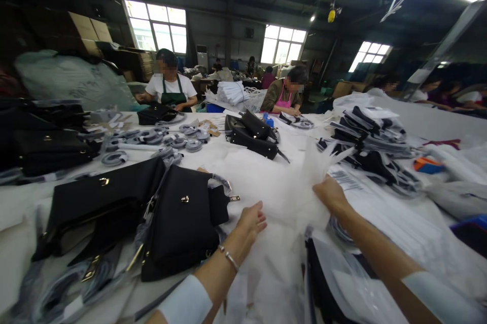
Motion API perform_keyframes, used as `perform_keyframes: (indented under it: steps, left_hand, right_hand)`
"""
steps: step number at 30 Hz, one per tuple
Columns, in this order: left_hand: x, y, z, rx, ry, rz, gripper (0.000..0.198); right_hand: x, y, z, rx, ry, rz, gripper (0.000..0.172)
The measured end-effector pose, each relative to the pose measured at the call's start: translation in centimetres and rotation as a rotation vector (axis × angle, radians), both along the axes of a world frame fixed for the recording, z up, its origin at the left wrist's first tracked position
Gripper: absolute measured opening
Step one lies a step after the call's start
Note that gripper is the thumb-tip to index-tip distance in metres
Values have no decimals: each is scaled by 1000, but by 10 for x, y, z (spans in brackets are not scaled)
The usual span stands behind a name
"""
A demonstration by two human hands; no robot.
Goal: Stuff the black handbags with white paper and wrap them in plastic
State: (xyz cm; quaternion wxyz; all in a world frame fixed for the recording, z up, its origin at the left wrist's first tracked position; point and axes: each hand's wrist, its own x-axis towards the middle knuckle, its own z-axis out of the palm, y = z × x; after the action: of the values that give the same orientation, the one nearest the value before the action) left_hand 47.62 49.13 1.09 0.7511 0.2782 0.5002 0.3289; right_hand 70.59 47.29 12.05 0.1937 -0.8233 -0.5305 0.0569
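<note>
My right hand [329, 195] is closed on the edge of a thin, translucent white sheet [300, 182], which is blurred and spreads across the table. To its left, my left hand [251, 220] has its fingers apart and slightly bent, with nothing held in them. Beside that hand lies a black handbag [178, 217] with a gold clasp and a loose flap. Another black handbag [110, 192] rests further left. Below my right hand, a black bag in clear plastic wrap [327, 278] is partly hidden by my forearm.
Coiled grey-wrapped straps [148, 136] lie at the left rear. More black bags [253, 134] sit mid-table. A pile of wrapped black pieces [369, 131] and a stack of white sheets [395, 222] are on the right. Two co-workers sit across the table.
</note>
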Motion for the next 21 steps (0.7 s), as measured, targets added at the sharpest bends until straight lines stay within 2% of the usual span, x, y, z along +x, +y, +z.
perform_keyframes:
  steps: [3,5,6,8,10,13,15,18,21]
  left_hand:
    - [-12,0,-11,-171,-77,120,38]
    - [-8,2,-12,-228,-151,213,43]
    - [-3,4,-12,-243,-190,264,45]
    - [9,11,-9,-254,-265,361,45]
    - [20,17,-6,-251,-343,432,41]
    - [29,24,-6,-253,-446,465,39]
    - [32,28,-9,-274,-479,450,38]
    - [39,37,-14,-315,-462,432,35]
    - [51,45,-16,-296,-420,477,35]
  right_hand:
    - [-17,25,33,96,-114,-107,67]
    - [-43,44,41,154,-239,-62,79]
    - [-57,53,39,165,-296,-7,84]
    - [-81,68,22,129,-354,129,88]
    - [-96,78,-6,23,-347,233,82]
    - [-99,82,-53,-112,-295,315,66]
    - [-94,81,-78,-120,-277,346,60]
    - [-84,76,-98,-81,-272,385,62]
    - [-77,74,-103,-31,-282,422,71]
